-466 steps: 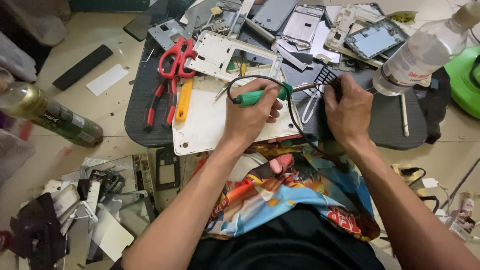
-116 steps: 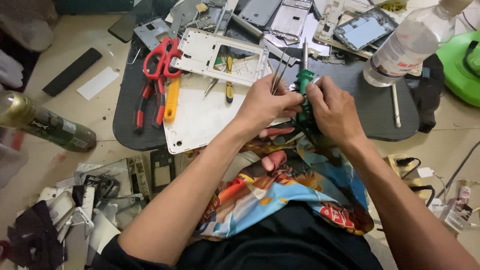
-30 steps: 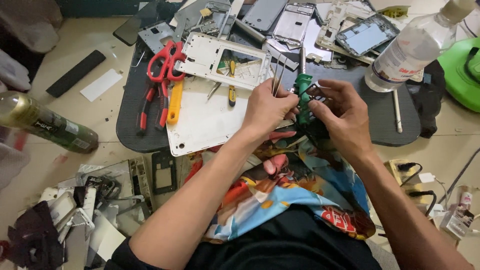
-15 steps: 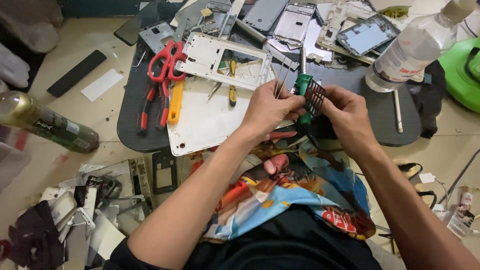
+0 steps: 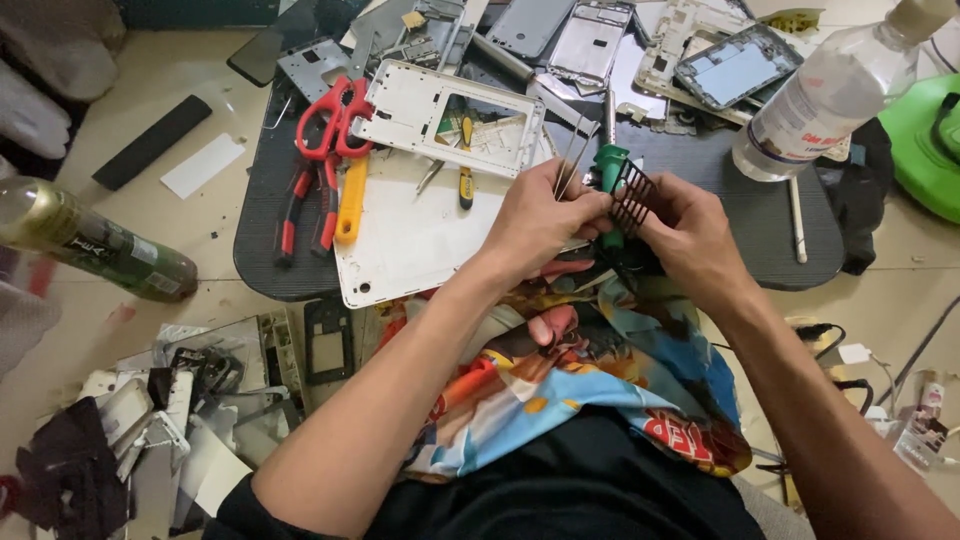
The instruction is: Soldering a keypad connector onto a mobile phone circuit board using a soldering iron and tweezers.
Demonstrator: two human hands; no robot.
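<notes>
Both hands meet over the near edge of the mat (image 5: 700, 190), just above the lap. Left hand (image 5: 535, 215) is closed on tweezers (image 5: 568, 165); the two thin metal legs stick up and away from the knuckles, long axis running near-to-far w/ a slight tilt. Right hand (image 5: 690, 225) pinches a small black grille (image 5: 632, 195), a slotted piece, held tilted w/ its face toward the camera. Between the two hands sits a green tool (image 5: 610, 165), handle upright; which hand actually carries it I can't tell, fingers hide the lower part. The grille lies directly right of the tweezers, touching or almost touching the left fingertips, so both hands are equally close to it; the gap between them is nil.

Surface: dark ribbed mat w/ a white panel (image 5: 420, 235) lying flat on its left half, just left of the left wrist. On the panel's far end, a white phone frame (image 5: 400, 110); beside that, red scissors (image 5: 330, 120) and a yellow-handled tool (image 5: 348, 195). A clear bottle (image 5: 830, 90) lies near the right, past the right hand. Phone shells (image 5: 720, 70) are piled along the far edge.

Room: pale floor, person seated at the mat, bright printed cloth on the lap. A green can (image 5: 100, 245) lies well off left; loose phone parts (image 5: 180, 400) heaped at near left.
</notes>
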